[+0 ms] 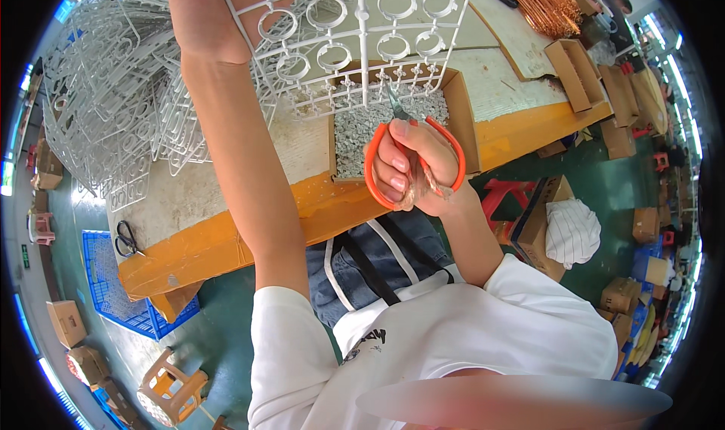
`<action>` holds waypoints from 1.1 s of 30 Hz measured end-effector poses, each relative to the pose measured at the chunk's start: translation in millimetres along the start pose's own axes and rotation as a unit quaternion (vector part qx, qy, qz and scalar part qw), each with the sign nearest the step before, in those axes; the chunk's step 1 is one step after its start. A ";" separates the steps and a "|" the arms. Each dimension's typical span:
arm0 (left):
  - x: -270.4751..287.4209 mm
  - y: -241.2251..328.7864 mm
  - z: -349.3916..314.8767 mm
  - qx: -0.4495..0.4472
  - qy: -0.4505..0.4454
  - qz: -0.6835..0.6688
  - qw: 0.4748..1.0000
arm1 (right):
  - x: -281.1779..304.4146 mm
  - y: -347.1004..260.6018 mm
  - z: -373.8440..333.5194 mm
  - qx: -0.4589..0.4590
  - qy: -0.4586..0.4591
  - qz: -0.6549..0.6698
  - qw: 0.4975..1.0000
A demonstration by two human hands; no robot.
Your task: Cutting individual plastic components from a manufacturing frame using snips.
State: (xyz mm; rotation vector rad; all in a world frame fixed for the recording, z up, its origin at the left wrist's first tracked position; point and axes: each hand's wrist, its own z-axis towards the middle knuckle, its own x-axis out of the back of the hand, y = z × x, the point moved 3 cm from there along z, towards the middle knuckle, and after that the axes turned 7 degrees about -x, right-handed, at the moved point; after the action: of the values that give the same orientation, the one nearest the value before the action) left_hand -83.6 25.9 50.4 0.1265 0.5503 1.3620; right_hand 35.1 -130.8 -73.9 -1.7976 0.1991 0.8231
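My left hand point(208, 24) holds up a white plastic sprue frame point(363, 49) with rings and small star-shaped parts; its fingers are partly behind the frame and past the top edge. In my right hand point(421, 162) is a pair of scissors with orange handles point(455, 152), my fingers wrapped round them. Their short blades point up at the lower row of small parts on the frame. Below the frame, a cardboard box point(462, 120) on the table contains many small white plastic pieces point(359, 139).
A big heap of similar sprues point(113, 90) covers the table's left side. Black-handled scissors point(127, 239) lie at the near left corner of the table point(204, 211). Copper-coloured sprues point(540, 7) lie far right, near an open carton point(575, 75). A blue crate point(113, 302) and stool point(172, 388) stand on the floor.
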 end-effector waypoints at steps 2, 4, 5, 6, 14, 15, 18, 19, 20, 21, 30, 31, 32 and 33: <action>-1.8 -0.8 0.4 0.007 0.006 0.010 1.000 | 0.4 -0.6 1.8 -0.003 0.014 0.005 1.000; -4.0 -2.9 0.4 0.008 0.020 0.006 1.000 | -0.2 -0.6 2.8 -0.003 0.017 0.007 1.000; -3.4 -3.8 0.7 0.008 0.020 0.006 1.000 | -0.4 -0.8 3.2 -0.002 0.021 0.008 1.000; -2.8 -3.9 1.0 0.000 0.013 0.010 1.000 | -2.0 -1.1 3.7 -0.003 0.021 0.009 1.000; -2.5 2.7 -0.1 0.034 0.059 0.204 0.977 | 2.6 0.1 0.5 -0.038 0.059 -0.005 0.998; -3.3 -0.4 0.2 0.017 0.052 0.131 0.990 | 1.7 0.8 0.9 -0.039 0.058 -0.005 0.998; -2.8 -3.6 1.3 -0.005 0.036 0.050 0.998 | 1.4 3.0 2.1 -0.032 0.067 0.014 0.997; -3.3 -3.8 2.0 -0.010 0.028 0.041 0.999 | 2.1 4.6 2.7 -0.026 0.050 0.017 0.998; -4.4 -2.9 0.5 -0.010 0.028 0.042 0.999 | 1.9 5.5 3.0 -0.019 0.032 0.021 0.999; -7.1 -2.7 -0.7 -0.002 0.073 0.065 0.995 | 0.9 5.3 2.5 -0.018 0.033 0.021 0.999; -29.2 -8.4 6.3 0.021 0.189 0.200 0.961 | -13.5 7.9 6.1 -0.011 -0.072 -0.004 0.997; -33.5 -9.6 7.8 0.025 0.207 0.201 0.957 | -14.6 7.4 7.9 -0.010 -0.071 -0.004 0.997; -33.1 -11.9 8.7 0.025 0.206 0.200 0.957 | -14.6 6.8 9.8 -0.009 -0.051 -0.011 0.999; -33.9 -12.8 8.6 0.024 0.198 0.180 0.963 | -14.7 6.8 11.4 -0.010 -0.033 -0.017 0.999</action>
State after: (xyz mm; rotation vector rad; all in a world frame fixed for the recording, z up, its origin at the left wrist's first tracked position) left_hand -71.9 -7.1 63.0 -0.0104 0.9290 1.7441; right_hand 15.7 -127.1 -71.9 -1.7854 0.1182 0.8620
